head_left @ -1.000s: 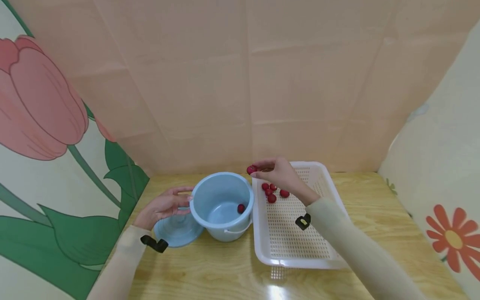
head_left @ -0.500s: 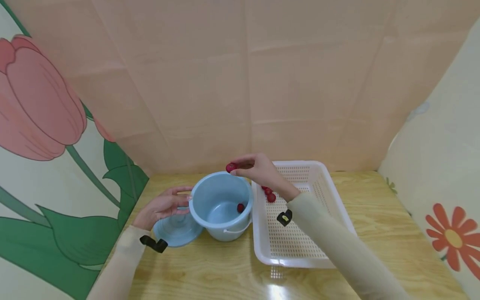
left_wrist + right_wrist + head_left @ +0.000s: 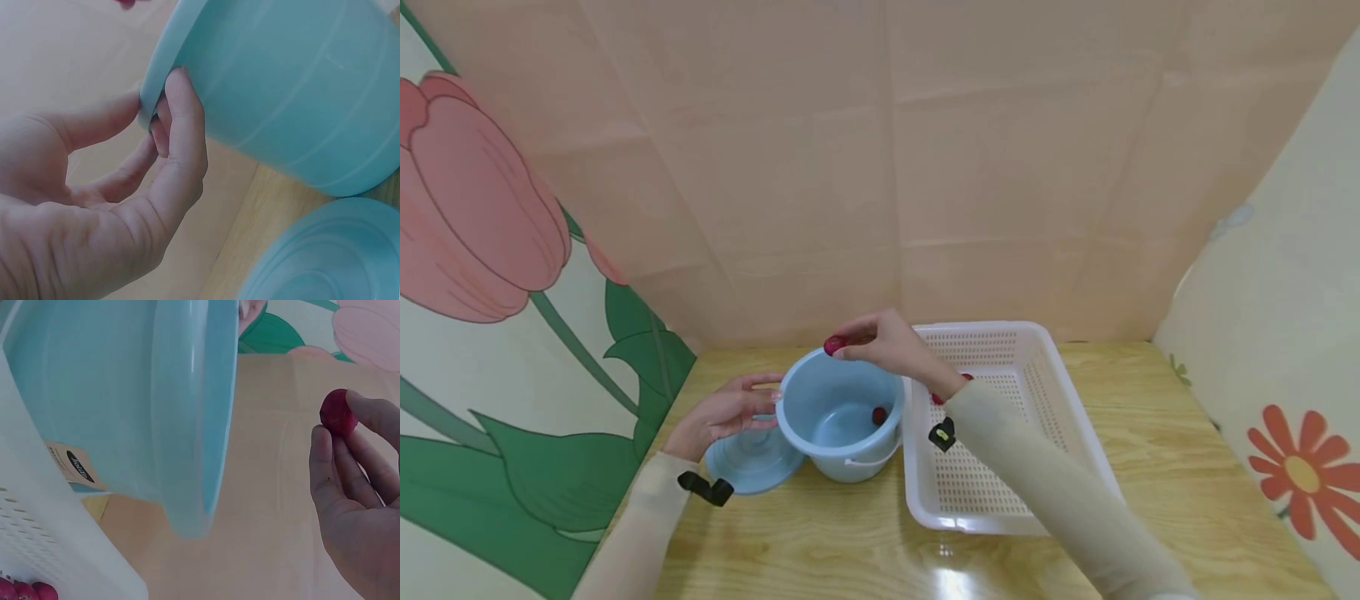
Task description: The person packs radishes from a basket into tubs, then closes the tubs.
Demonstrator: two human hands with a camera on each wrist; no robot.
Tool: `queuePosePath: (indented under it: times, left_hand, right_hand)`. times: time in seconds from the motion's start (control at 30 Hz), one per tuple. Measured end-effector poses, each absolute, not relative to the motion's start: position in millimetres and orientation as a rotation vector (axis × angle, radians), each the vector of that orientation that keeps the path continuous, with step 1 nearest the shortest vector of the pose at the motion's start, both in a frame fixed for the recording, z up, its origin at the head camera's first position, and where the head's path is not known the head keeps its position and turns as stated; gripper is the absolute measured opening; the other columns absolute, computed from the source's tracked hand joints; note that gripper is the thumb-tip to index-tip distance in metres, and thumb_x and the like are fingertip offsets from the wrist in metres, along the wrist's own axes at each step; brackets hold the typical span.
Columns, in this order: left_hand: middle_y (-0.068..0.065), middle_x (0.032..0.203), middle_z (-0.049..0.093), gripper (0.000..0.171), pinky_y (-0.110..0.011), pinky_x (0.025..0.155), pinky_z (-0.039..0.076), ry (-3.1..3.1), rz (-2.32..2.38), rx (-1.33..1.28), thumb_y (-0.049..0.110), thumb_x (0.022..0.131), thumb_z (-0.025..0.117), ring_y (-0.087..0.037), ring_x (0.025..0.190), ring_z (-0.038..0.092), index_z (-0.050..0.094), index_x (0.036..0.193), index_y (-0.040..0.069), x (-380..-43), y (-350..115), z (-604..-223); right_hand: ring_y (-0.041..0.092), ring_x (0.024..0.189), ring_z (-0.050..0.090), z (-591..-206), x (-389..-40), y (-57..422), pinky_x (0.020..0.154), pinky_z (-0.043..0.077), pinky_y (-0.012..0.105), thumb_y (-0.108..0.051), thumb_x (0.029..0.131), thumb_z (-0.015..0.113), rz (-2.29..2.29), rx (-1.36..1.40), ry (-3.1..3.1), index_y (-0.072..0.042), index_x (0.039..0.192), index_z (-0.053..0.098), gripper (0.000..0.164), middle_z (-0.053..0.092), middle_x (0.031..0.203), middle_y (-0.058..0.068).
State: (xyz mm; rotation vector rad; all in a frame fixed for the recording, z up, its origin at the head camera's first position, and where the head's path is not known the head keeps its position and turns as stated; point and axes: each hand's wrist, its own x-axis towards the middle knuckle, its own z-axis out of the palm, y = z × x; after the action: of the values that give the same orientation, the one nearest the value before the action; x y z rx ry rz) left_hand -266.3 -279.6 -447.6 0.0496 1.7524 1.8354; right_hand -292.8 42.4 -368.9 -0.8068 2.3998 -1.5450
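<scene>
A light blue bucket (image 3: 838,467) stands upright on the table, a white handle hanging at its front. My left hand (image 3: 722,414) pinches the bucket's left rim, thumb on the inner side and fingers outside in the left wrist view. Above the bucket's far rim, my right hand (image 3: 891,346) holds a small round red fruit (image 3: 339,412) between thumb and fingertips. Another red fruit (image 3: 879,416) lies inside the bucket at the right. More red fruits (image 3: 25,591) lie in the white basket (image 3: 985,523), mostly hidden behind my right forearm in the head view.
A round blue lid (image 3: 752,462) lies on the wooden table (image 3: 820,550) left of the bucket. The basket stands close against the bucket's right side. A pinkish covered wall (image 3: 880,167) rises behind, with flower-patterned panels on both sides.
My right hand has carried the red fruit leftward from over the basket to above the bucket's far rim. My left hand keeps its grip on the rim.
</scene>
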Motion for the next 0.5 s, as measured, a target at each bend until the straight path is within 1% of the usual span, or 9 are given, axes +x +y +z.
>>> queuePosePath:
  times: [0.27,0.4,0.5]
  left_hand:
    - [-0.005,0.118,0.071,0.057,-0.033,0.083,0.065,1.746,1.84,0.042,0.009,0.106,0.061,-0.017,0.101,0.073,0.038,0.157,0.004,-266,-279,-447]
    - [-0.004,0.119,0.071,0.057,-0.032,0.084,0.065,1.747,1.832,0.043,0.009,0.107,0.059,-0.017,0.102,0.072,0.036,0.158,0.005,-266,-279,-446]
    - [-0.003,0.119,0.071,0.056,-0.032,0.085,0.065,1.751,1.826,0.052,0.009,0.107,0.058,-0.017,0.103,0.072,0.035,0.159,0.005,-265,-279,-445]
  right_hand:
    - [0.015,0.102,0.076,-377,-297,26,0.088,0.064,0.029,-0.018,0.09,0.085,-1.486,-0.843,2.412,-0.011,0.119,0.079,0.031,0.081,0.114,0.006]
    - [0.016,0.101,0.077,-381,-297,17,0.087,0.063,0.027,-0.017,0.089,0.085,-1.474,-0.874,2.399,-0.009,0.118,0.08,0.031,0.081,0.113,0.008]
    - [0.017,0.104,0.077,-382,-297,11,0.089,0.062,0.027,-0.015,0.089,0.085,-1.464,-0.888,2.385,-0.007,0.119,0.079,0.031,0.081,0.113,0.01]
